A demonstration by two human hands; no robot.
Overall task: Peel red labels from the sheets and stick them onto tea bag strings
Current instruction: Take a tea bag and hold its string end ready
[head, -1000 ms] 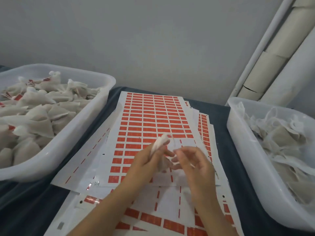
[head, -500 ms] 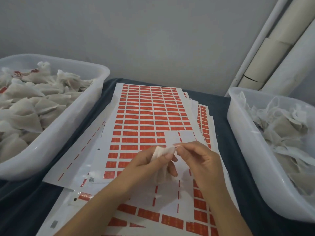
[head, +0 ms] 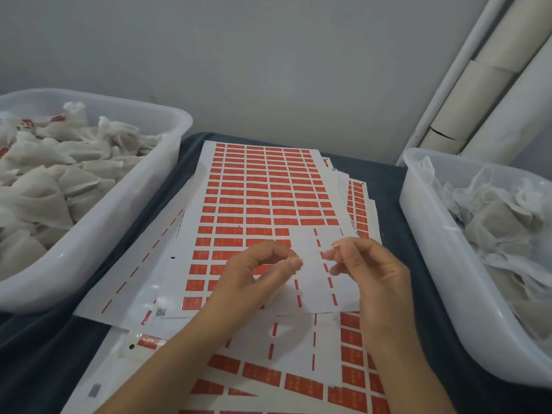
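Note:
The top sheet of red labels (head: 263,189) lies on a stack of sheets in the middle, its near right part stripped to white backing. My left hand (head: 254,276) hovers over it with curled fingers, and a pale, blurred tea bag (head: 288,291) shows just below its thumb and forefinger. My right hand (head: 370,273) is a short gap to the right, thumb and forefinger pinched together on the tea bag's string, which is too thin to make out. Whether a label is on the fingers I cannot tell.
A white tub (head: 125,222) on the left holds several tea bags, some with red labels. A second white tub (head: 433,264) on the right holds several loose tea bags with strings. More label sheets (head: 298,380) lie nearer me on the dark cloth. Cardboard rolls (head: 478,85) lean at the back right.
My hands have drawn apart sideways, the right one going right. The tea bag, earlier sticking up above the left fingers, now sits low under that hand. The view has tilted slightly.

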